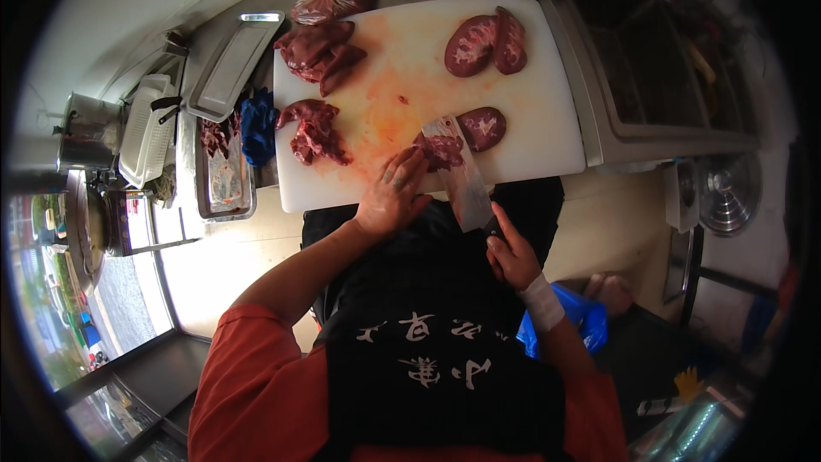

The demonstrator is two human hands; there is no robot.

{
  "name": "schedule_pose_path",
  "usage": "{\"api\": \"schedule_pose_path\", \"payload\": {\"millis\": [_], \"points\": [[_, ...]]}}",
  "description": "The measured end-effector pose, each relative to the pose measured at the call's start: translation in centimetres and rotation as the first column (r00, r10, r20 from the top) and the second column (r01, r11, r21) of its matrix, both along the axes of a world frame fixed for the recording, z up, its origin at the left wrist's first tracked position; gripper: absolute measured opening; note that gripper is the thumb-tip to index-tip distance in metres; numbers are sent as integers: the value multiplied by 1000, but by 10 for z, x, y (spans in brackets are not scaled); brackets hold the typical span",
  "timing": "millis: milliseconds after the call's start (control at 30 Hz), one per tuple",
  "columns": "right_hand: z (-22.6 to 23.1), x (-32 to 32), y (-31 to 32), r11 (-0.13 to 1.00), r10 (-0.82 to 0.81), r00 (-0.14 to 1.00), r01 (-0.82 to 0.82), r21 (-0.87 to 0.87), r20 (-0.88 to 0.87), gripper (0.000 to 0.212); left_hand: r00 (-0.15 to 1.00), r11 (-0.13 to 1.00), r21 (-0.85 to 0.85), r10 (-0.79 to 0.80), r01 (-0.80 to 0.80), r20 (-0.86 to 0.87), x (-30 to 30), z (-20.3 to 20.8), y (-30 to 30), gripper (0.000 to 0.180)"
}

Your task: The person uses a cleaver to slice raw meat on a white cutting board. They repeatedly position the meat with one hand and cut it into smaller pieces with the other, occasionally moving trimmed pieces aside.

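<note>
Right hand (pixel 513 252): curled tightly around the cleaver's handle.
Cleaver (pixel 472 195): blade reaching forward-left from that hand.
Left hand (pixel 395 184): fingers nearly straight, tips at the meat.
Meat (pixel 443 154): just right of those fingertips, by the blade.
Cutting board (pixel 547 103): beneath the left hand.

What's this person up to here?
The person's right hand grips a broad steel cleaver by its dark handle. The fingertips of the left hand are at a raw, dark red piece of meat by the blade, on a rectangular white cutting board. More glossy dark red meat lies along the board's left side.
</note>
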State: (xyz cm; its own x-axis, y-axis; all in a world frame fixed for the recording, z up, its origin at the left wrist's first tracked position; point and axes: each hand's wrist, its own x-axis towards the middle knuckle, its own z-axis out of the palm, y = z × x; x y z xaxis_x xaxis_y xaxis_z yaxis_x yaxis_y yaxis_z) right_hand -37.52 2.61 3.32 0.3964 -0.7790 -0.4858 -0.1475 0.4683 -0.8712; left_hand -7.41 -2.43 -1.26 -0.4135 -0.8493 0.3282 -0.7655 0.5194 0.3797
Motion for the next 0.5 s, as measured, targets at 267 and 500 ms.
{"api": "schedule_pose_path", "payload": {"millis": [267, 500], "points": [[-7, 19, -20, 1000, -2, 999, 1, 9, 42, 67, 999, 1000, 20, 1, 0, -53, -2, 1, 0, 68], [3, 10, 2, 998, 53, 998, -53, -13, -13, 68, 999, 1000, -11, 3, -3, -33, -1, 1, 0, 67]]}}
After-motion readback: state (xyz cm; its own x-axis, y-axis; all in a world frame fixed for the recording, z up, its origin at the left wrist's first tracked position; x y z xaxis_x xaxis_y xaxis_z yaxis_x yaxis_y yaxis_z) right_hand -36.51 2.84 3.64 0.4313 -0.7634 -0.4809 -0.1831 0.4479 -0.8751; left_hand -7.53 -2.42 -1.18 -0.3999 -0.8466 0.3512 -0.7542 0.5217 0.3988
